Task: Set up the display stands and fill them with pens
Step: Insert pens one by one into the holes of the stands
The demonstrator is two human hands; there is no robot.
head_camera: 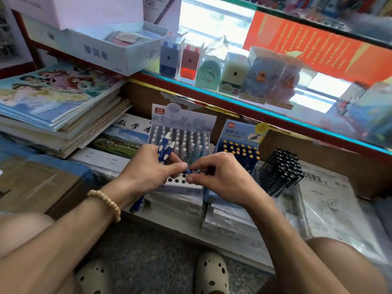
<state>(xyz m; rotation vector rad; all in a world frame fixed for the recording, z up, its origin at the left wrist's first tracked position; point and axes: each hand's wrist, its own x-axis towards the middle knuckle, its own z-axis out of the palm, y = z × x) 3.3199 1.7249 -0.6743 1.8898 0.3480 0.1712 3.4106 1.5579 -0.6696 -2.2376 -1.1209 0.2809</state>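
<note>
A pale blue display stand (182,124) stands on wrapped paper packs, its back rows filled with white-capped pens and its front row of holes (180,180) open. My left hand (148,168) grips a bunch of dark blue pens (164,149) with white tips, their lower ends poking out below my wrist. My right hand (220,177) pinches one blue pen (188,171) just above the front holes, fingertips close to my left thumb. A second blue stand (241,143) to the right holds pens with orange tops.
A bundle of black pens (280,170) leans at the right. Stacks of notebooks (59,102) lie at the left. A glass counter (265,111) behind carries several pencil sharpeners (231,71). My knees and two spotted clogs (212,274) are at the bottom.
</note>
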